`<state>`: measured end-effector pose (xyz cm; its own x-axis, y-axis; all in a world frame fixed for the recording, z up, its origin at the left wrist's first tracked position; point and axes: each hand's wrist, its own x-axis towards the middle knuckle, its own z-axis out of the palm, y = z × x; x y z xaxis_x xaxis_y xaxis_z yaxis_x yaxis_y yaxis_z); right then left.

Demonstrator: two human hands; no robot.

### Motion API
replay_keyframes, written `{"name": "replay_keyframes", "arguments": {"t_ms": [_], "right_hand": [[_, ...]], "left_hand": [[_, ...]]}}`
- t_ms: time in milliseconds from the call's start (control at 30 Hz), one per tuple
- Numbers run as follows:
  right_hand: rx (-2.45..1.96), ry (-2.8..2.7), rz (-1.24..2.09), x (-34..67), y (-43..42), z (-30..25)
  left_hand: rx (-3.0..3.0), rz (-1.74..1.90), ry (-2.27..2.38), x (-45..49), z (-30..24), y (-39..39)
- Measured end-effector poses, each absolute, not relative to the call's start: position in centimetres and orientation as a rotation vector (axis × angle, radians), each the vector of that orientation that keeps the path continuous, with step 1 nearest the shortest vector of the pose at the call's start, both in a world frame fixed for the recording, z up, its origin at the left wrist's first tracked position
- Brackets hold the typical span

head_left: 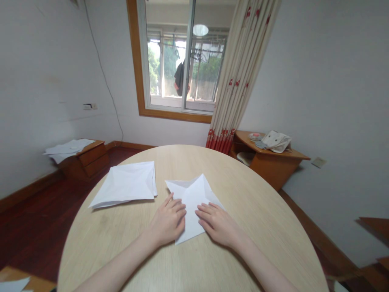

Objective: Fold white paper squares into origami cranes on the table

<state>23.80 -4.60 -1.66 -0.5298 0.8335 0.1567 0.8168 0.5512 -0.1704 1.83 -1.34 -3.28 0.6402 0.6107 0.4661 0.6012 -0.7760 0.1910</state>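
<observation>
A folded sheet of white paper (192, 202) lies on the round wooden table (249, 194), its pointed corners facing away from me. My left hand (170, 217) rests flat on its left side, fingers stretched out and the palm down. On the right side of the sheet lies my right hand (217, 223), also flat with the fingers extended. Both hands cover part of the paper's edges, and neither grips it. Left of the sheet sits a stack of white paper (127, 184) with creases on its top sheet.
Behind the table are a window (182, 61) and a patterned curtain (235, 81). A small drawer cabinet (88, 160) with papers stands at the left. On the right, a corner desk (267, 162) carries a cloth bag (276, 140).
</observation>
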Motion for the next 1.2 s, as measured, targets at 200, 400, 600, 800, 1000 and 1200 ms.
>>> {"name": "replay_keyframes", "arguments": {"t_ms": [200, 400, 600, 800, 1000, 1200], "right_hand": [[-1.437, -2.584, 0.280, 24.2, -4.9, -0.5], [-1.535, -2.582, 0.390, 24.2, -5.4, 0.4], [-1.589, -2.597, 0.397, 23.9, -5.6, 0.8], [-1.597, -2.616, 0.362, 23.9, -5.6, 0.7], [-1.560, -2.594, 0.343, 24.0, -5.6, 0.5], [-1.582, -2.559, 0.319, 24.2, -5.5, 0.6]], "left_hand": [[2.908, 0.753, 1.015, 1.5, -3.2, -1.2], [2.921, 0.698, 0.988, 1.4, -3.3, -1.1], [2.883, 0.721, 0.954, 1.9, -2.7, -1.6], [2.893, 0.677, 0.907, 2.4, -2.6, -2.4], [2.966, 0.678, 0.952, 2.7, -3.1, -2.6], [3.046, 0.663, 0.934, 2.7, -3.0, -2.6]]}}
